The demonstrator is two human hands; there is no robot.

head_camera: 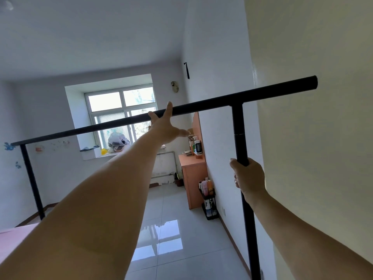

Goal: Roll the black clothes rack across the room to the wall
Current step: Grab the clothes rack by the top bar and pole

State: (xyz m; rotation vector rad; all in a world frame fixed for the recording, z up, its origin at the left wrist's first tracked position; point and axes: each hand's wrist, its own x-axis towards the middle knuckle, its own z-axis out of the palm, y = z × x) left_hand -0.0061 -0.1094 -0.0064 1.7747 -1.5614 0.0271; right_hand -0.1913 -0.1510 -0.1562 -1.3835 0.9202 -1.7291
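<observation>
Hands: right (248, 178) grips rack (240, 138), left (164, 126) splayed.

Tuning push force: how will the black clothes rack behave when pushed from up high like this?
Probably light: the clothes rack is thin tube with nothing hanging on its top bar. Likely tippy, since the left hand and right hand both sit well above the base, which is out of view. The glossy tile floor should let it roll easily.
</observation>
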